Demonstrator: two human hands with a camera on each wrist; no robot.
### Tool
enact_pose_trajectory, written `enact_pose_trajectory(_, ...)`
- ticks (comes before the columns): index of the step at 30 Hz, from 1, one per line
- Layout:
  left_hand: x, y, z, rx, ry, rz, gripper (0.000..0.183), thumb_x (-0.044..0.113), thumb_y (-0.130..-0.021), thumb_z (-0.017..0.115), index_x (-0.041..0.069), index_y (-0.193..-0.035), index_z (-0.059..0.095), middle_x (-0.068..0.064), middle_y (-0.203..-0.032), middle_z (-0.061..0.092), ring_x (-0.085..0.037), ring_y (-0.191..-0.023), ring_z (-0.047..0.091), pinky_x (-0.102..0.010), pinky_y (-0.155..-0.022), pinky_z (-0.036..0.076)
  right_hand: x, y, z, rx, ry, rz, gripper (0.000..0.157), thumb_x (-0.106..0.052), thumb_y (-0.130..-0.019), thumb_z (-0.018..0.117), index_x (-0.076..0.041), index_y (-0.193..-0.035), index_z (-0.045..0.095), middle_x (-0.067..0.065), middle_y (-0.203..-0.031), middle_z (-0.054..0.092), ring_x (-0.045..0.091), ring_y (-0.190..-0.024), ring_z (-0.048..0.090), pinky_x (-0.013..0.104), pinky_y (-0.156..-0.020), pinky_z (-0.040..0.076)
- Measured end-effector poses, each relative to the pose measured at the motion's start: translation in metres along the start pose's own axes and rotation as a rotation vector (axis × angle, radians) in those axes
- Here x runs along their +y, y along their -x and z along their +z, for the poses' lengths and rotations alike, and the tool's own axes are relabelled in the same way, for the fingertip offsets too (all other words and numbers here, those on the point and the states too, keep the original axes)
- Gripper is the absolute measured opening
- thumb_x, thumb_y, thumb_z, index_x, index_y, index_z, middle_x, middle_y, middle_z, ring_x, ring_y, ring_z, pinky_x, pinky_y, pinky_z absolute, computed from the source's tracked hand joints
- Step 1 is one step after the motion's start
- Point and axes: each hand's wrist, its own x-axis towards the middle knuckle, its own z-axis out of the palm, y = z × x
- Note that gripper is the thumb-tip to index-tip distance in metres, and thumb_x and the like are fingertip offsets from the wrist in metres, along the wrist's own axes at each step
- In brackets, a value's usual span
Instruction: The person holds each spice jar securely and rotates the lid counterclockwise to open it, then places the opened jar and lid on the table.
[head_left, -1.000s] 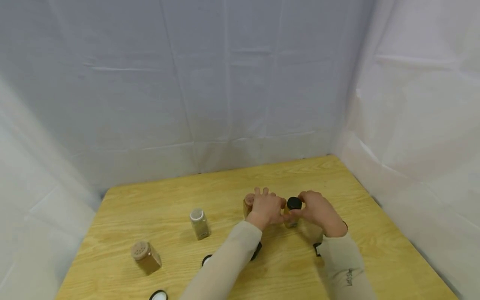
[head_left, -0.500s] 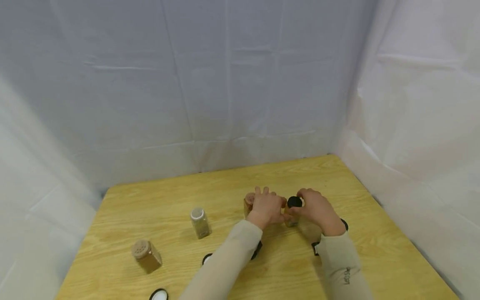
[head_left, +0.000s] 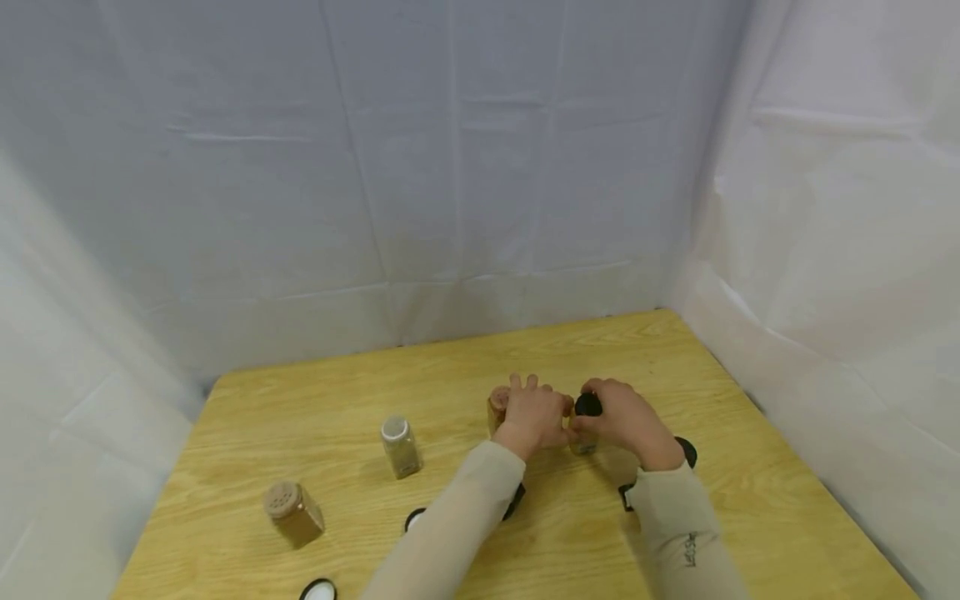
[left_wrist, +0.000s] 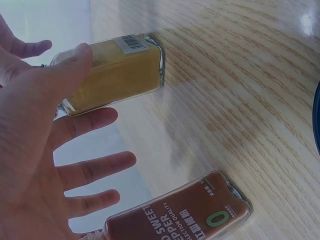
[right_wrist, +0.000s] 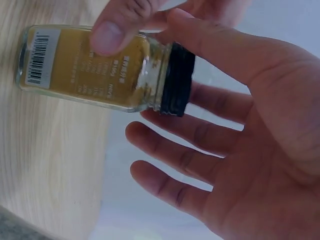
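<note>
A square glass spice jar of yellow powder (right_wrist: 75, 70) stands upright on the table, with a black screw lid (right_wrist: 178, 80) on its neck. My left hand (head_left: 534, 414) pinches the jar's body between thumb and index finger; its other fingers are spread. At the lid is my right hand (head_left: 628, 421), thumb and index finger round the rim, the remaining fingers extended behind it. Beside my left hand stands a jar of red sweet pepper powder (left_wrist: 175, 215) with a holed shaker top, partly hidden by that hand in the head view.
Left on the wooden table (head_left: 337, 400) stand a white-topped jar (head_left: 401, 450) and a brown-powder jar with a shaker top (head_left: 295, 512). Two black-rimmed lids with white linings, one near lid (head_left: 321, 591) and one partly hidden lid (head_left: 412, 520), lie nearer me. White cloth walls (head_left: 465, 167) enclose the table.
My right hand has turned slightly about the lid, its fingers moving a little left and closing in on it. My left hand and the jars stay put.
</note>
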Motion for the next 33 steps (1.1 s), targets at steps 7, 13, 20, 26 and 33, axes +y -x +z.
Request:
enact_pose_trajectory(7, 0.001, 0.001, -0.001, 0.010, 0.009, 0.003, 0.054, 0.084, -0.089, 0.056, 0.041, -0.117, 0.075, 0.005, -0.120, 0.074, -0.029, -0.127, 0.059, -0.062, -0.118, 0.036, 0.003, 0.004, -0.004, -0.006, 0.022, 0.051, 0.053, -0.023, -0.097, 0.078, 0.006, -0.138, 0.060, 0.028, -0.132, 0.066, 0.045, -0.116, 0.066, 0.057, -0.094, 0.055)
enact_pose_trajectory(13, 0.000, 0.001, 0.000, -0.004, 0.012, -0.005, 0.057, 0.085, -0.089, 0.054, 0.041, -0.119, 0.075, 0.005, -0.122, 0.074, -0.029, -0.130, 0.058, -0.061, -0.117, 0.035, 0.008, 0.009, -0.012, -0.014, 0.045, 0.089, 0.038, -0.021, -0.094, 0.080, 0.006, -0.118, 0.070, 0.027, -0.123, 0.070, 0.038, -0.105, 0.070, 0.053, -0.089, 0.057)
enact_pose_trajectory(20, -0.001, 0.001, 0.000, 0.001, 0.006, 0.001, 0.048, 0.078, -0.092, 0.060, 0.041, -0.119, 0.074, 0.006, -0.118, 0.074, -0.028, -0.125, 0.059, -0.061, -0.117, 0.036, 0.002, 0.003, -0.003, -0.004, -0.020, 0.073, 0.040, -0.032, -0.096, 0.078, 0.005, -0.111, 0.069, 0.018, -0.099, 0.071, 0.021, -0.072, 0.060, 0.036, -0.065, 0.050)
enact_pose_trajectory(26, -0.001, 0.001, -0.002, 0.007, -0.013, 0.005, 0.041, 0.071, -0.094, 0.063, 0.042, -0.122, 0.073, 0.006, -0.119, 0.074, -0.027, -0.123, 0.059, -0.059, -0.115, 0.036, -0.001, -0.001, 0.007, 0.014, -0.001, 0.006, 0.036, -0.024, -0.100, 0.073, 0.001, -0.126, 0.067, 0.017, -0.112, 0.072, 0.028, -0.090, 0.068, 0.046, -0.078, 0.056)
enact_pose_trajectory(33, 0.000, 0.000, -0.001, -0.004, 0.005, -0.003, 0.047, 0.078, -0.092, 0.059, 0.041, -0.118, 0.074, 0.006, -0.120, 0.074, -0.028, -0.129, 0.058, -0.062, -0.118, 0.035, 0.000, 0.005, -0.002, 0.007, 0.045, 0.089, 0.057, -0.028, -0.098, 0.077, 0.006, -0.139, 0.060, 0.030, -0.134, 0.065, 0.044, -0.112, 0.068, 0.056, -0.091, 0.057)
